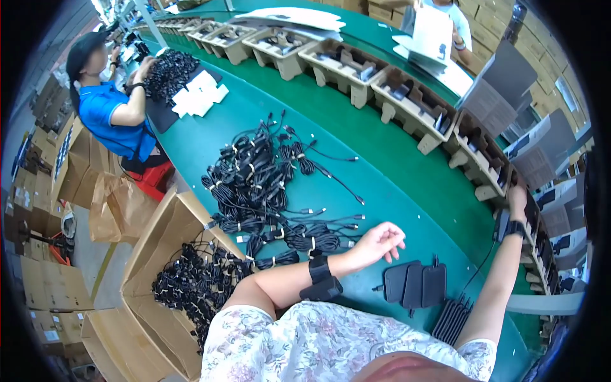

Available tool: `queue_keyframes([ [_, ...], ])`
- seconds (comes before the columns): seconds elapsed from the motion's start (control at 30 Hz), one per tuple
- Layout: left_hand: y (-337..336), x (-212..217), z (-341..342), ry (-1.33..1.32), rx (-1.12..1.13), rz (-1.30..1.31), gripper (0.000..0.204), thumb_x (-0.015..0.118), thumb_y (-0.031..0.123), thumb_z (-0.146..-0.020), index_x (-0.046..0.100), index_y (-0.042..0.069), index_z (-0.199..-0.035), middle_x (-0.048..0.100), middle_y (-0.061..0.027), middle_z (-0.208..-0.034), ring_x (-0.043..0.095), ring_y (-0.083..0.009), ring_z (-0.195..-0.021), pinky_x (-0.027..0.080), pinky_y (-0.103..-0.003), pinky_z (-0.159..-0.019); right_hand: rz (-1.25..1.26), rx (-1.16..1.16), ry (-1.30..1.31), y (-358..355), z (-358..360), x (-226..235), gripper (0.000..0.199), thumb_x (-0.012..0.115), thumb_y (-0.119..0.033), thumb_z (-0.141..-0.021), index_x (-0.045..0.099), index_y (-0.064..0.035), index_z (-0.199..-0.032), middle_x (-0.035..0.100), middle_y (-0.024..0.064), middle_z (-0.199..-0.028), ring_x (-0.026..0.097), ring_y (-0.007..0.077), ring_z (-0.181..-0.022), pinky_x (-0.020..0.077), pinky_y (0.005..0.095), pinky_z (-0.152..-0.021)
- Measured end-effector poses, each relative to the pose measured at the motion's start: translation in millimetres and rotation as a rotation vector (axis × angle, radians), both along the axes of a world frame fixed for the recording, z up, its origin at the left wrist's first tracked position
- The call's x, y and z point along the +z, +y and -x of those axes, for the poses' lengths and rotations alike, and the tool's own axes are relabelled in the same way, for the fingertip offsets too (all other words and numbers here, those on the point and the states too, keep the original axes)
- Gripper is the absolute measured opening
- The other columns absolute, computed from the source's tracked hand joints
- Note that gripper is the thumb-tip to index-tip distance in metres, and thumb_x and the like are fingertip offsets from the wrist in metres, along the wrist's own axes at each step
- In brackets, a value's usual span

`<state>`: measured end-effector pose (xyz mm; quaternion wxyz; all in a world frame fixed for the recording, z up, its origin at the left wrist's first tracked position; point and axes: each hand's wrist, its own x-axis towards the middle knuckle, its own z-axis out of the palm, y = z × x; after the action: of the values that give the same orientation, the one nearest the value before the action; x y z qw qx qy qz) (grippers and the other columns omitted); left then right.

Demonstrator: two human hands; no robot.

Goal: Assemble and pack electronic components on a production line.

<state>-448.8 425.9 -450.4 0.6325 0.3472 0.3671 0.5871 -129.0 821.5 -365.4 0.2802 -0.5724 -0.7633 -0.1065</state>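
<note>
My left hand [380,244] hovers over the green table with its fingers loosely curled and apart, nothing visible in them. Just left of it lie bundled black cables [251,175] with plugs, heaped on the table. Close below that hand are several flat black rounded pads [417,284], overlapping, and a row of similar black pads [453,320] stands near my right forearm. My right hand [517,201] reaches to a moulded pulp tray [480,160] at the right; its fingers are partly hidden at the tray's edge. A thin black cable [482,266] runs from near my right wrist toward the pads.
A line of pulp trays [344,65] holding black parts runs along the table. An open carton [149,254] of black cable bundles stands at my left. A co-worker in blue [108,105] handles black parts at the far left; another person [439,32] holds white sheets across.
</note>
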Motion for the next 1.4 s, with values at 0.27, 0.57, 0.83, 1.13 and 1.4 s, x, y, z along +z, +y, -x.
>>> queue_keyframes([
  [0.27, 5, -5, 7, 0.016, 0.012, -0.003, 0.020, 0.049, 0.022, -0.092, 0.050, 0.004, -0.101, 0.058, -0.0067, -0.086, 0.056, -0.0112, -0.067, 0.047, -0.023, -0.054, -0.080, -0.350, 0.191, -59, 56, 1, 0.030, 0.046, -0.022, -0.084, 0.056, -0.0104, -0.109, 0.058, 0.0197, -0.103, 0.053, 0.0381, -0.097, 0.0428, 0.0438, -0.081],
  [0.57, 12, -5, 3, 0.027, 0.016, -0.073, 0.021, 0.046, 0.022, -0.093, 0.051, 0.003, -0.101, 0.059, -0.0088, -0.085, 0.057, -0.0123, -0.067, 0.048, -0.023, -0.054, -0.076, -0.249, -0.207, -95, 24, 7, 0.025, 0.048, -0.023, -0.083, 0.061, -0.0106, -0.100, 0.058, 0.0164, -0.101, 0.053, 0.0353, -0.096, 0.0443, 0.0452, -0.079],
  [0.83, 9, -2, 6, 0.096, 0.021, -0.093, 0.021, 0.046, 0.021, -0.093, 0.052, 0.002, -0.100, 0.060, -0.0085, -0.085, 0.057, -0.0113, -0.067, 0.047, -0.022, -0.057, 0.455, 0.180, -0.189, -242, 90, 35, 0.041, 0.063, -0.033, -0.077, 0.056, -0.0093, -0.108, 0.060, 0.0118, -0.096, 0.058, 0.0292, -0.089, 0.0465, 0.0374, -0.074],
  [1.13, 8, 2, -5, 0.124, -0.013, -0.117, 0.020, 0.048, 0.021, -0.092, 0.051, 0.002, -0.098, 0.060, -0.0073, -0.084, 0.056, -0.0097, -0.063, 0.044, -0.020, -0.053, 0.579, 0.455, -0.197, -328, 83, -24, 0.049, 0.069, -0.039, -0.070, 0.052, -0.0083, -0.104, 0.056, 0.0096, -0.085, 0.056, 0.0271, -0.078, 0.0456, 0.0336, -0.068],
  [1.4, 4, 7, -7, 0.178, -0.221, -0.165, 0.023, 0.047, 0.026, -0.093, 0.051, 0.003, -0.091, 0.060, -0.0061, -0.079, 0.054, -0.0075, -0.059, 0.041, -0.018, -0.048, 0.628, 0.527, -0.205, -325, 126, -40, 0.044, 0.069, -0.041, -0.069, 0.050, -0.0071, -0.088, 0.053, 0.0076, -0.085, 0.055, 0.0271, -0.076, 0.0441, 0.0367, -0.062],
])
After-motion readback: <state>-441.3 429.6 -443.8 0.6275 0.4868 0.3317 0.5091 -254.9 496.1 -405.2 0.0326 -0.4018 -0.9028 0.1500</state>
